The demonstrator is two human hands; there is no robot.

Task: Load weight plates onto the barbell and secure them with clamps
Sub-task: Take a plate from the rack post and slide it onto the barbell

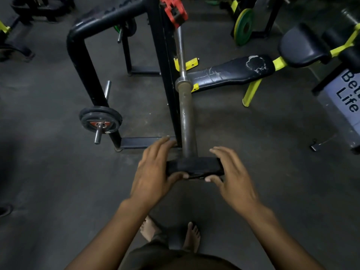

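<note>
The barbell (pixel 186 117) points toward me, its thick sleeve running down the middle of the view. A small black weight plate (pixel 194 165) sits at the near end of the sleeve, seen edge-on. My left hand (pixel 153 172) holds the plate's left edge, thumb under it and fingers stretched past it. My right hand (pixel 231 172) holds its right edge the same way. A red clamp (pixel 175 11) hangs high on the black rack upright (pixel 165 65).
A black plate tree (pixel 87 61) at left carries a stack of black plates (pixel 100 121) on a peg. A black bench (pixel 233 72) with yellow legs lies right of the bar. A green plate (pixel 244 26) stands behind it. My bare feet (pixel 169 234) are below.
</note>
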